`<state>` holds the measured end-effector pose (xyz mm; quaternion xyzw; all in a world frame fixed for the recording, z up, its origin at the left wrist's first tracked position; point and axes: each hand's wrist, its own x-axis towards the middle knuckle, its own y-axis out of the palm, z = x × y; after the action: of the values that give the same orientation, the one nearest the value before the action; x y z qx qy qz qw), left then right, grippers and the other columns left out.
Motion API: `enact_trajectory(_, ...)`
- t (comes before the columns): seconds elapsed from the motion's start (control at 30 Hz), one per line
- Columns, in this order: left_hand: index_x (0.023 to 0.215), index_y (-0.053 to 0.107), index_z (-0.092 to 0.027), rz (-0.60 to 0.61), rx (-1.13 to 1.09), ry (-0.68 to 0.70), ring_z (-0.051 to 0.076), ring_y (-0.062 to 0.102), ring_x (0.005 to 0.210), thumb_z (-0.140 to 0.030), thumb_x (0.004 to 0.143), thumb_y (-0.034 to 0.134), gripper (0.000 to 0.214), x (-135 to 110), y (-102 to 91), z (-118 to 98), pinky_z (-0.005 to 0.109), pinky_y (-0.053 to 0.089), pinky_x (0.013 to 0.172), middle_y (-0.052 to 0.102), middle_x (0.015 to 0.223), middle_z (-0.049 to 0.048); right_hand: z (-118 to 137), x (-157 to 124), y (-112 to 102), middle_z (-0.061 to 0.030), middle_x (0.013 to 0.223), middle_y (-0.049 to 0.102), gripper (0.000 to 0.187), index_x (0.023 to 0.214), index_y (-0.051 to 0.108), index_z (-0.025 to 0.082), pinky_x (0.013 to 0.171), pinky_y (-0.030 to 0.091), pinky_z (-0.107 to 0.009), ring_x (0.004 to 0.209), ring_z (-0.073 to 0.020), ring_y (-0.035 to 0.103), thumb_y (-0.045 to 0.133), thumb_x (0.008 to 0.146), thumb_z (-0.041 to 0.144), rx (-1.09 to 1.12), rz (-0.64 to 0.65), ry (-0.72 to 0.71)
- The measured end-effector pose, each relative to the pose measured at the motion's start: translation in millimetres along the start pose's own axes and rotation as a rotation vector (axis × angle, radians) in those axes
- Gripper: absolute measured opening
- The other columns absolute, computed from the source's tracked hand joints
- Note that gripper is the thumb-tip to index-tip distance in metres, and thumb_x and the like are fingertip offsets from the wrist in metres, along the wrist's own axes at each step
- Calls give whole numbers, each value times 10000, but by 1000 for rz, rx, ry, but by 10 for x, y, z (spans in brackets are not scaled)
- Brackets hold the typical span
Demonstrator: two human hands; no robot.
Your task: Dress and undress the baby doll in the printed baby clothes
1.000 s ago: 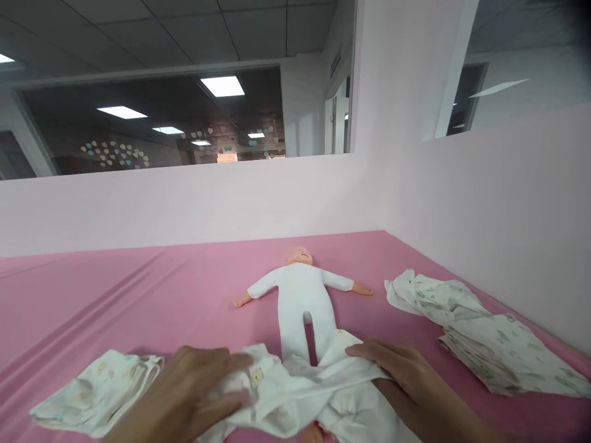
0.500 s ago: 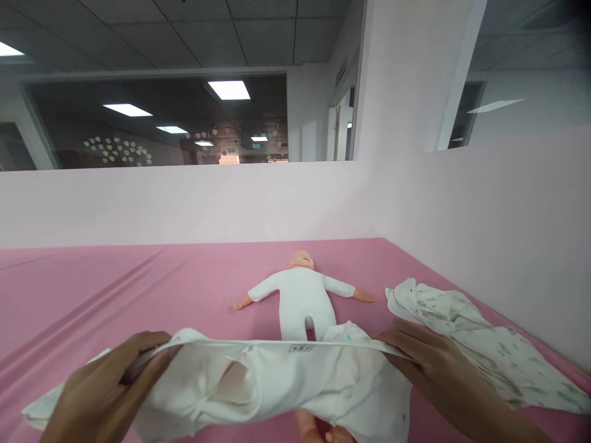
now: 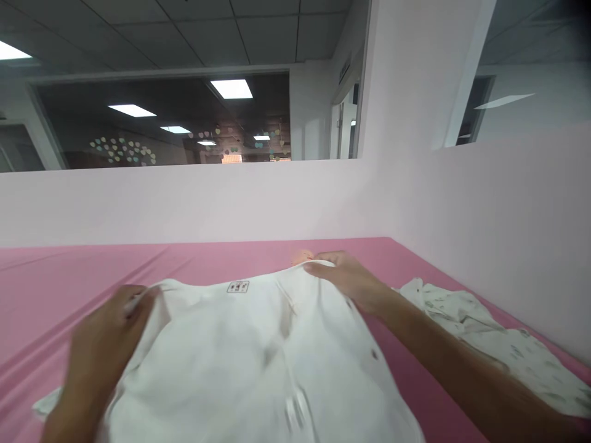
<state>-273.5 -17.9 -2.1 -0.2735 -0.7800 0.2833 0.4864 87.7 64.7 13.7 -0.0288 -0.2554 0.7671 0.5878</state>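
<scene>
A white baby garment is stretched upright between my hands, with a small printed label on its upper edge and dark snap-like dots along its right side. My left hand is closed on the upper left edge and slightly blurred. At the upper right edge, my right hand pinches the fabric between thumb and fingers. Behind the garment, only the head of a baby doll peeks out, next to my right fingertips; its body is hidden.
A crumpled white cloth with a green leaf print lies at the right near the wall. Pale fabric shows beside my left wrist. The pink-covered surface meets a white wall with windows above.
The garment has been raised and spread out, now covering the doll's body. My right hand has moved up and left along its edge; my left hand has risen too.
</scene>
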Motion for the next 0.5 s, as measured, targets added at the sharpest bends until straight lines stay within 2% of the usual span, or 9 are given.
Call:
enact_trajectory(0.07, 980, 579, -224, 180, 187, 133, 246, 630, 712, -476, 910, 340, 354, 140, 434, 74, 281, 405, 591, 665, 783, 41, -220, 363, 209, -51, 940, 667, 310, 976, 679, 193, 614, 453, -245, 757, -158, 607, 534, 830, 425, -104, -19, -10)
enact_trajectory(0.17, 1060, 573, -203, 399, 363, 147, 265, 644, 840, -304, 930, 328, 295, 231, 1113, 233, 331, 435, 662, 671, 997, 94, -566, 814, 492, -75, 1080, 657, 288, 1035, 664, 185, 699, 454, -258, 865, -171, 616, 457, 856, 274, -311, -100, 16)
enact_trajectory(0.23, 1191, 539, -167, 399, 424, 255, 267, 613, 984, -199, 914, 346, 339, 197, 1452, 237, 374, 433, 801, 630, 1120, 136, -763, 1015, 614, -99, 1083, 659, 292, 1052, 649, 157, 781, 438, -288, 964, -206, 600, 468, 825, 185, -367, -126, 21)
enact_trajectory(0.3, 1238, 525, -161, 354, 395, 326, 271, 567, 1072, -178, 918, 329, 376, 103, 1655, 91, 414, 393, 899, 605, 1175, 153, -924, 1136, 675, -115, 1091, 661, 302, 1045, 643, 150, 841, 415, -319, 1045, -239, 573, 477, 795, 123, -413, -139, 17)
enact_trajectory(0.37, 1235, 525, -177, 370, 217, 351, 249, 548, 1094, -225, 943, 282, 383, -12, 1748, -175, 402, 386, 924, 591, 1217, 134, -1047, 1198, 686, -117, 1104, 660, 296, 1019, 645, 157, 877, 396, -335, 1089, -254, 555, 481, 781, 92, -447, -144, 6)
enact_trajectory(0.5, 1161, 575, -223, 650, -205, 350, 228, 524, 1147, -319, 926, 310, 367, -66, 1834, -691, 361, 380, 962, 594, 1245, 71, -1174, 1225, 635, -89, 1120, 665, 279, 1011, 645, 177, 918, 381, -319, 1110, -229, 552, 477, 803, 96, -456, -131, -42)
